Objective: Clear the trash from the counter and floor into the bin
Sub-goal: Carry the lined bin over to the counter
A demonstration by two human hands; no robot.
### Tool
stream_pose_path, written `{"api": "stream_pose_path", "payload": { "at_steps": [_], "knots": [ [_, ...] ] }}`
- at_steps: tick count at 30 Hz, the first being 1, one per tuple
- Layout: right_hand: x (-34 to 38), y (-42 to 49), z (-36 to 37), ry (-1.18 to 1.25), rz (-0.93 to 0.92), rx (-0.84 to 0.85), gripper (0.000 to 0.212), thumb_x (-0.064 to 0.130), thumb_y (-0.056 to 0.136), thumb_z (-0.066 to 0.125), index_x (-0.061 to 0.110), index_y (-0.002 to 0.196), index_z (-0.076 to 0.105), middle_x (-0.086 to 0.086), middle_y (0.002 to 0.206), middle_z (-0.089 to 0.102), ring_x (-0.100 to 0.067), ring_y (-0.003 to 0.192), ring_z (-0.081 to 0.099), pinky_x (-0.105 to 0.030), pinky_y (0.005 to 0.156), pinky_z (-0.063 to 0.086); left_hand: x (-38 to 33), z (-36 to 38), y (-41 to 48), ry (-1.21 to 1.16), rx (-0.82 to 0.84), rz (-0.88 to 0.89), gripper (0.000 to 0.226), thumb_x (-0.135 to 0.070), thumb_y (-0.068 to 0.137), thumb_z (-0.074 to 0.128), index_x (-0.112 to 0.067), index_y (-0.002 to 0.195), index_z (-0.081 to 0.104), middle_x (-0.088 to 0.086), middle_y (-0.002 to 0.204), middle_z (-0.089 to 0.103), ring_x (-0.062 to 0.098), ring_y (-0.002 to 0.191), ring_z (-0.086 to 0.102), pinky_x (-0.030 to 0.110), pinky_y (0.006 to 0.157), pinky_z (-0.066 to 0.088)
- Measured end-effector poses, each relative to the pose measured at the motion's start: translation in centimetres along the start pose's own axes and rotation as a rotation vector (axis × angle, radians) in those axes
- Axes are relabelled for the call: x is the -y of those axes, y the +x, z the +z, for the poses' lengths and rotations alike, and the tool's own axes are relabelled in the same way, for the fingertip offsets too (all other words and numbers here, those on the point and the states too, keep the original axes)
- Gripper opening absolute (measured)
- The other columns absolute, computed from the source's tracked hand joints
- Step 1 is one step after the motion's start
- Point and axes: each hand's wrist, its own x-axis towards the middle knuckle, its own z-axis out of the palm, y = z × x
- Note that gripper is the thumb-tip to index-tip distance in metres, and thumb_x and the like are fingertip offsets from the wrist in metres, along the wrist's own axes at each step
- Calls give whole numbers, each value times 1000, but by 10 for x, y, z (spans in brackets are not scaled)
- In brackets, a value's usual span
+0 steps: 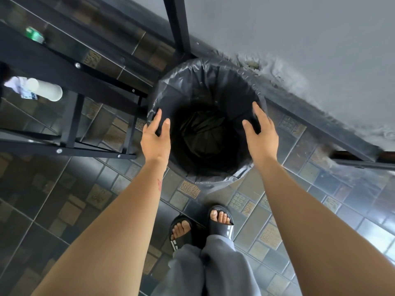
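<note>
A round bin lined with a black plastic bag [205,82] stands on the tiled floor against the grey wall, and its inside looks dark. My left hand [155,137] reaches to the bin's left rim, fingers spread, thumb over the inner edge. My right hand [261,130] is at the right rim, fingers apart, holding nothing. A white paper cup [46,89] lies on its side on the floor at the left, beside a crumpled wrapper [20,87]. A green piece of trash [35,35] lies further back on the floor, blurred.
A black metal frame [89,82] of a table or counter stands left of the bin, its legs close to the rim. One black post [178,24] rises behind the bin. My sandalled feet [201,225] are just in front of it.
</note>
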Motion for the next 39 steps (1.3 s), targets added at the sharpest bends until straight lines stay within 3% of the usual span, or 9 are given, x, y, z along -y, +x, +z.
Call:
{"api": "stream_pose_path", "payload": {
  "at_steps": [7, 14, 24, 26, 27, 30, 33, 36, 39],
  "knots": [
    [66, -84, -68, 29, 2, -46, 47, 34, 98, 53, 44, 142, 41, 10, 152, 38, -13, 137, 40, -31, 109, 34, -62, -69, -74, -32, 26, 10, 40, -39, 99, 54, -41, 139, 54, 1, 152, 43, 21, 147, 28, 44, 119, 25],
    [140, -196, -150, 61, -27, -102, 47, 35, 98, 53, 44, 142, 41, 10, 151, 39, -14, 136, 41, -32, 109, 35, -141, -160, -168, -14, 64, 74, 41, -41, 100, 51, -42, 141, 50, 2, 158, 34, 13, 149, 18, 32, 115, 20],
    [216, -334, -236, 100, -146, -99, 44, 31, 99, 50, 46, 140, 43, 11, 148, 44, -18, 129, 49, -40, 106, 44, -186, -273, -295, -29, 33, 125, 44, -51, 99, 45, -46, 143, 44, 2, 160, 29, 24, 149, 23, 47, 118, 22],
    [224, -356, -247, 131, -190, -89, 44, 30, 99, 49, 48, 138, 44, 13, 146, 45, -16, 109, 59, -35, 93, 53, -189, -293, -317, -6, 20, 166, 45, -50, 100, 43, -44, 145, 42, 2, 160, 30, 24, 149, 21, 47, 118, 20],
    [227, -366, -252, 139, -206, -81, 44, 29, 99, 48, 48, 138, 44, 14, 146, 46, -12, 94, 60, -24, 80, 55, -190, -302, -327, -12, 9, 182, 45, -50, 101, 43, -44, 146, 42, 2, 159, 31, 23, 149, 21, 47, 118, 20],
    [233, -394, -263, 141, -230, -39, 45, 25, 100, 47, 45, 140, 44, 14, 146, 44, 4, 81, 52, 2, 50, 37, -187, -329, -355, -53, -34, 204, 44, -48, 100, 45, -44, 145, 44, 3, 158, 33, 22, 150, 20, 46, 119, 20],
    [240, -421, -268, 155, -284, 14, 44, 25, 100, 48, 45, 140, 44, 14, 148, 43, 5, 93, 52, 3, 54, 36, -179, -355, -383, -107, -86, 210, 43, -45, 101, 46, -44, 144, 45, 2, 158, 34, 21, 149, 21, 45, 119, 21],
    [245, -445, -265, 148, -350, 55, 45, 26, 100, 49, 46, 139, 44, 15, 147, 43, -7, 120, 51, -9, 79, 38, -165, -379, -409, -179, -166, 206, 41, -40, 101, 49, -42, 142, 48, 3, 156, 37, 22, 147, 26, 45, 119, 24],
    [252, -467, -256, 129, -413, 121, 45, 25, 99, 50, 47, 139, 45, 17, 146, 43, -4, 109, 55, -3, 68, 38, -147, -404, -428, -273, -246, 172, 40, -38, 100, 51, -44, 139, 51, 3, 155, 38, 21, 145, 30, 44, 118, 28]
  ]
}}
